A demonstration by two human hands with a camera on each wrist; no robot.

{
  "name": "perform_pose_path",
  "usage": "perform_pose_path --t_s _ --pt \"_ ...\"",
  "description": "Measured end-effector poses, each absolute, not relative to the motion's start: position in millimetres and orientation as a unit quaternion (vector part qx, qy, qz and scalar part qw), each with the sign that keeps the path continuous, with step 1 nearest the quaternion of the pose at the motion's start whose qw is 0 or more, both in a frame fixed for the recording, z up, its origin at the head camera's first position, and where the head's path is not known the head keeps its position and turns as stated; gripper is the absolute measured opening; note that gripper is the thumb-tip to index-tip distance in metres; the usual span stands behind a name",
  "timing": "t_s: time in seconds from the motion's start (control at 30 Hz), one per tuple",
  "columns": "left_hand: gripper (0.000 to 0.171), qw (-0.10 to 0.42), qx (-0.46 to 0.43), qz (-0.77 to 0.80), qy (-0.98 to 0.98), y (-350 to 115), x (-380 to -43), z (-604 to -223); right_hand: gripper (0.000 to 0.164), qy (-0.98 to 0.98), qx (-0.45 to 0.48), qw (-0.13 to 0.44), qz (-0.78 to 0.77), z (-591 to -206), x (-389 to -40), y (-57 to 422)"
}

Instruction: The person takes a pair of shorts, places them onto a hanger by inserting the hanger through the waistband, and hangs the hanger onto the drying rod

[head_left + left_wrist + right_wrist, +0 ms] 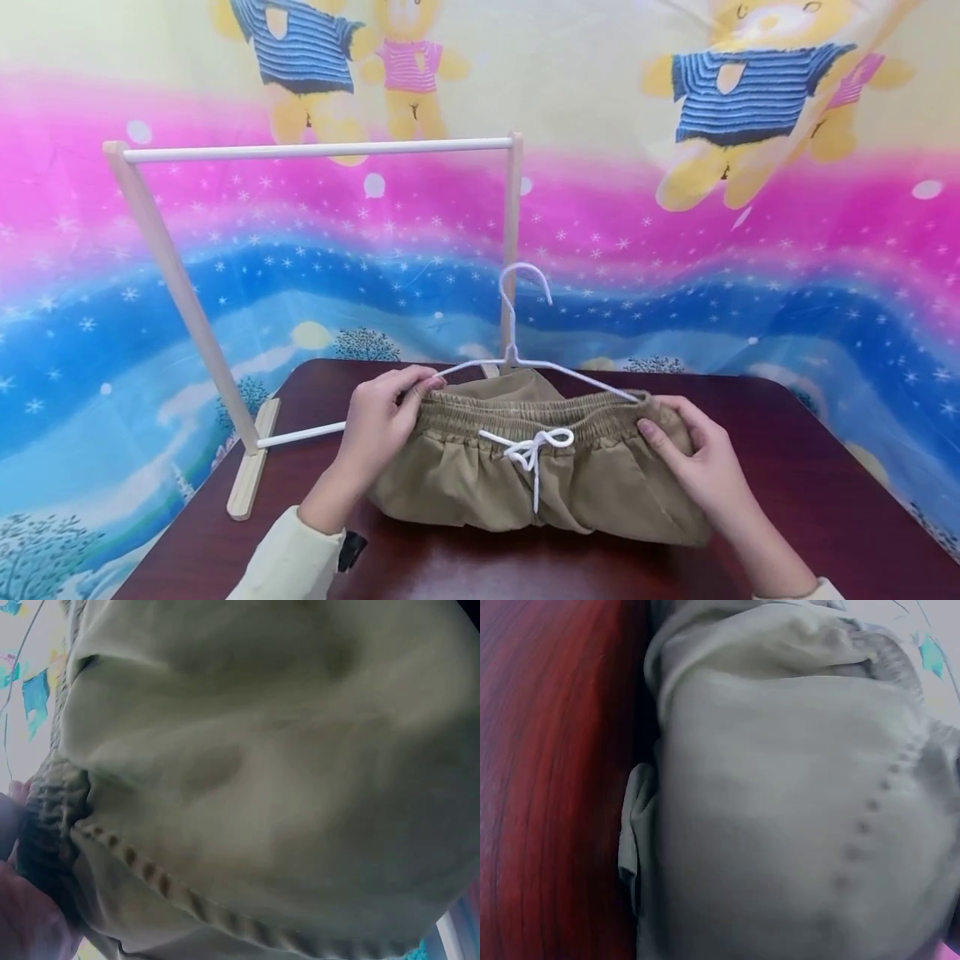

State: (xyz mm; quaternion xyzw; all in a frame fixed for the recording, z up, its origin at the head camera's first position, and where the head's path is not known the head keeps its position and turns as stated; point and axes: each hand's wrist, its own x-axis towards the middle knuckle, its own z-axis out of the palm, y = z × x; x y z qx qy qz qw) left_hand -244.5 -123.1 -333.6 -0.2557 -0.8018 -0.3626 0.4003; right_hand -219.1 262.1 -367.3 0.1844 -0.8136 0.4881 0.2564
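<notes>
Khaki elastic-waist pants (465, 487) are bunched over the table, waistband up, with a white drawstring (528, 450) tied in a bow at the front. A white hanger (512, 354) rises out of the waist opening, hook upward, its lower part hidden in the cloth. My left hand (378, 417) pinches the left end of the waistband beside the hanger's arm. At the other end, my right hand (701, 454) grips the waistband, thumb in front, close to the hanger's right tip. Khaki cloth (780, 817) fills most of both wrist views.
Behind and left stands a small rack with a white top rod (322, 150), wooden posts (183, 292) and a wooden foot (253, 462). A dark red-brown table (810, 500) lies beneath. A printed cloth backdrop (622, 250) hangs behind the table.
</notes>
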Motion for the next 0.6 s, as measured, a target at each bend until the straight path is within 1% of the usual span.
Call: perform_pose_path --t_s 0.1,0.17,0.23,0.33,0.43,0.53,0.57,0.6 --pt "0.007 0.420 -0.237 -0.407 -0.776 -122 -244 -327 0.035 -0.827 0.146 0.202 0.504 -366 -217 264" --pt "0.008 0.430 -0.226 -0.440 -0.755 -120 -244 -321 0.041 -0.839 0.143 0.163 0.498 -367 -216 264" --pt "0.009 0.438 -0.213 -0.469 -0.737 -116 -244 -315 0.045 -0.843 0.161 0.123 0.499 -371 -216 262" --pt "0.012 0.444 -0.209 -0.509 -0.707 -109 -245 -303 0.055 -0.836 0.209 0.078 0.501 -380 -218 256" --pt "0.015 0.453 -0.219 -0.538 -0.676 -100 -245 -290 0.065 -0.836 0.263 0.079 0.475 -388 -222 245" --pt "0.016 0.466 -0.236 -0.557 -0.646 -89 -244 -277 0.071 -0.835 0.307 0.024 0.455 -391 -228 230" --pt "0.017 0.469 -0.240 -0.562 -0.637 -85 -243 -273 0.069 -0.838 0.313 -0.002 0.447 -391 -230 224" --pt "0.019 0.471 -0.245 -0.568 -0.629 -81 -242 -269 0.066 -0.836 0.310 -0.050 0.450 -392 -232 218"
